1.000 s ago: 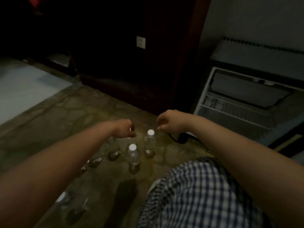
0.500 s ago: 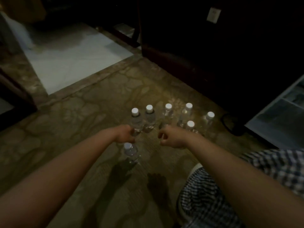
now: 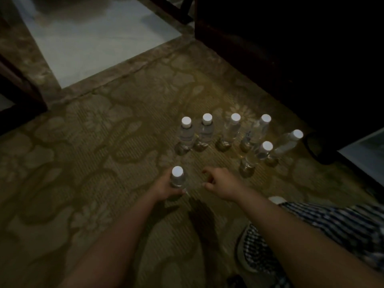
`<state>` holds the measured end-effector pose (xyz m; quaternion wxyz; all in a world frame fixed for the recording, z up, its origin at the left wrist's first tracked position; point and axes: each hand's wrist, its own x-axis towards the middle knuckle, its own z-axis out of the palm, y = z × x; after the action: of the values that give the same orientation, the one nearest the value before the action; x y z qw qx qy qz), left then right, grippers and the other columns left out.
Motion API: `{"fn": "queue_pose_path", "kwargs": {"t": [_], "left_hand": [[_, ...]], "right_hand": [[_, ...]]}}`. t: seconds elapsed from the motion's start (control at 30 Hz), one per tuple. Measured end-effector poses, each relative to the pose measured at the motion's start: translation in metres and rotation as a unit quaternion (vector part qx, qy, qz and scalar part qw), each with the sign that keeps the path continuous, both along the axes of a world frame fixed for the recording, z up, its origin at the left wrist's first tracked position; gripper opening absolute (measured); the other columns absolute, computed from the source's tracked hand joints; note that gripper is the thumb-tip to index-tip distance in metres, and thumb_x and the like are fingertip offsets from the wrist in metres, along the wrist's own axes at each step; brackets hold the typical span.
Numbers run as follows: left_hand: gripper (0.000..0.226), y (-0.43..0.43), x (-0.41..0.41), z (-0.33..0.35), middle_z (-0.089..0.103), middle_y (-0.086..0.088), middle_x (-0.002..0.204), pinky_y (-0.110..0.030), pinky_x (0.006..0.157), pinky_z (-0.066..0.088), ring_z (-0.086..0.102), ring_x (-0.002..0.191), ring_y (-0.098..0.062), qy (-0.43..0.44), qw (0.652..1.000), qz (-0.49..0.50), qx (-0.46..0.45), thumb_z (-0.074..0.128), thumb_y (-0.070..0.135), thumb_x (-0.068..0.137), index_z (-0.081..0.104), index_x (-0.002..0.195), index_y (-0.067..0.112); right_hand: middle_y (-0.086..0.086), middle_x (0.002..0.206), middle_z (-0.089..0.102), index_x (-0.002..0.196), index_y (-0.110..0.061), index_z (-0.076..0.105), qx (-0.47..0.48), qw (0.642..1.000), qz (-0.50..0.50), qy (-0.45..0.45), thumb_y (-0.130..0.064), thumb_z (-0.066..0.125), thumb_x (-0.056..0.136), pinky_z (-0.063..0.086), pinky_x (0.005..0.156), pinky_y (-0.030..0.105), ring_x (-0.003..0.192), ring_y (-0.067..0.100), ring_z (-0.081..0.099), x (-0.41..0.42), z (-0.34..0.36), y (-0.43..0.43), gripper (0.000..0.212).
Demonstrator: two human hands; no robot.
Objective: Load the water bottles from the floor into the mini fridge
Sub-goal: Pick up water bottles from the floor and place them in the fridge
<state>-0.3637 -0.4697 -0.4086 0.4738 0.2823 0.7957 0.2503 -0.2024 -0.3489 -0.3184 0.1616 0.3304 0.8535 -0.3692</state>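
Left hand wraps nearest bottle at mid-body, upright on carpet. Right hand empty, fingers loosely curled, just beside. Six more bottles stand beyond. Likely full: moderately heavy, thin wall yields, smooth; grip body below cap.

Dim room — patterned carpet, pale tile floor, dark wooden furniture.

A dim room in a home or hotel. A floral patterned carpet meets a pale tiled floor, and dark wooden furniture stands along the carpet's far edge.
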Motion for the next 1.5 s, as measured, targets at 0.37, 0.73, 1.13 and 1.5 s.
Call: {"fn": "queue_pose_path", "kwargs": {"t": [0.37, 0.73, 1.13, 1.5], "left_hand": [[0.058, 0.031, 0.033, 0.005, 0.064, 0.0, 0.114, -0.03, 0.091, 0.047, 0.06, 0.106, -0.016, 0.093, 0.993, -0.057, 0.045, 0.078, 0.03, 0.07, 0.056, 0.122, 0.016], [0.057, 0.085, 0.075, 0.064, 0.067, 0.001, 0.11, -0.025, 0.08, 0.046, 0.061, 0.097, -0.011, 0.124, 0.961, -0.206, 0.135, 0.081, 0.032, 0.066, 0.059, 0.117, 0.02], [0.058, 0.18, 0.134, 0.168, 0.064, 0.007, 0.104, -0.029, 0.073, 0.048, 0.059, 0.091, -0.011, 0.19, 0.915, -0.284, 0.212, 0.08, 0.037, 0.066, 0.057, 0.116, 0.023], [0.053, 0.255, 0.259, 0.236, 0.064, -0.001, 0.106, -0.045, 0.084, 0.054, 0.062, 0.097, -0.02, 0.153, 0.887, -0.325, 0.291, 0.078, 0.034, 0.069, 0.055, 0.114, 0.02]], "right_hand": [[0.01, 0.117, 0.063, 0.131, -0.02, 0.048, 0.001, 0.997, -0.043, 0.06, -0.017, 0.057, 0.088, 0.045, 0.082, 0.027, 0.105, 0.025, 0.061, 0.0, -0.012, -0.007, 0.044], [0.008, 0.119, 0.06, 0.119, -0.015, 0.053, 0.073, 0.995, -0.056, 0.025, -0.022, 0.058, 0.089, 0.043, 0.087, 0.034, 0.111, 0.026, 0.056, 0.033, 0.039, 0.041, 0.032], [0.003, 0.107, 0.06, 0.116, -0.018, 0.05, 0.234, 0.965, -0.11, 0.05, -0.037, 0.057, 0.089, 0.038, 0.07, 0.033, 0.098, 0.024, 0.057, 0.115, 0.14, 0.106, 0.034], [0.003, 0.093, 0.057, 0.109, -0.015, 0.05, 0.313, 0.923, -0.211, 0.072, -0.036, 0.053, 0.091, 0.046, 0.072, 0.038, 0.086, 0.024, 0.057, 0.238, 0.209, 0.148, 0.028]]}}
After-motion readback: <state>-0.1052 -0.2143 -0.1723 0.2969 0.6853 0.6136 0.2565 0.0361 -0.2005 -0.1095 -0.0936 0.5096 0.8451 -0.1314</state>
